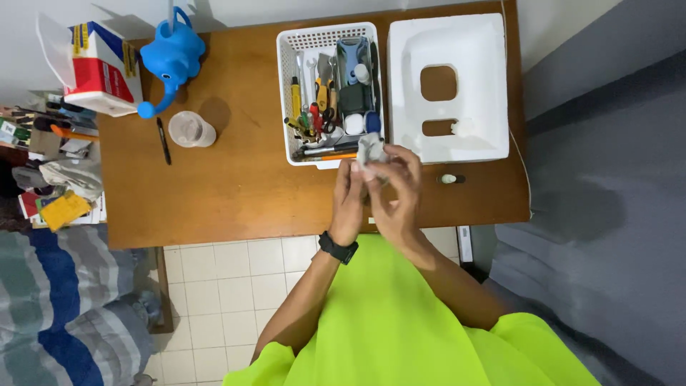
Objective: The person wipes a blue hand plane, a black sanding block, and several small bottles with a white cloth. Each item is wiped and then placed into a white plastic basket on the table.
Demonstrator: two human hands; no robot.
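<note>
Both hands meet over the front edge of a brown wooden table. My left hand, with a black watch on the wrist, and my right hand together grip a small crumpled grey-white wad, which looks like cloth or paper. The wad sits right at the near edge of a white plastic basket filled with several hand tools: screwdrivers, pliers, wrenches and a dark case.
A white foam packing tray with two cut-outs lies right of the basket; a small dark-and-white item lies below it. A blue watering can, a clear lidded cup, a black pen and a carton stand left. Clutter and striped bedding sit at far left.
</note>
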